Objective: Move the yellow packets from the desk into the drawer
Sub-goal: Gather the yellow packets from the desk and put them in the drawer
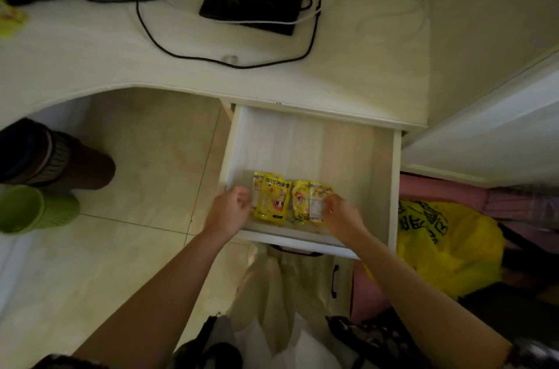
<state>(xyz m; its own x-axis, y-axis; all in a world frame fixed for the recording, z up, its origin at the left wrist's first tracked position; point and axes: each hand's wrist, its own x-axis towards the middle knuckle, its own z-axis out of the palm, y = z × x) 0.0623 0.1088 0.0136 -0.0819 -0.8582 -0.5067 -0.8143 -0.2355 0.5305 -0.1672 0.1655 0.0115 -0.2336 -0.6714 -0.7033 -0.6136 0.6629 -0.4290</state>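
Yellow packets (pixel 290 200) lie side by side at the front of the open drawer (pixel 357 151). How many is unclear, because the right hand (pixel 341 216) covers their right edge with curled fingers. The left hand (pixel 231 210), loosely curled, touches their left edge.

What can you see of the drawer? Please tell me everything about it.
The drawer is pulled fully open from under the desk. It looks like pale, whitish wood with plain walls and a light floor. Yellow packets lie flat in its near part. The left hand is at the near left corner; the right hand touches the rightmost packet.
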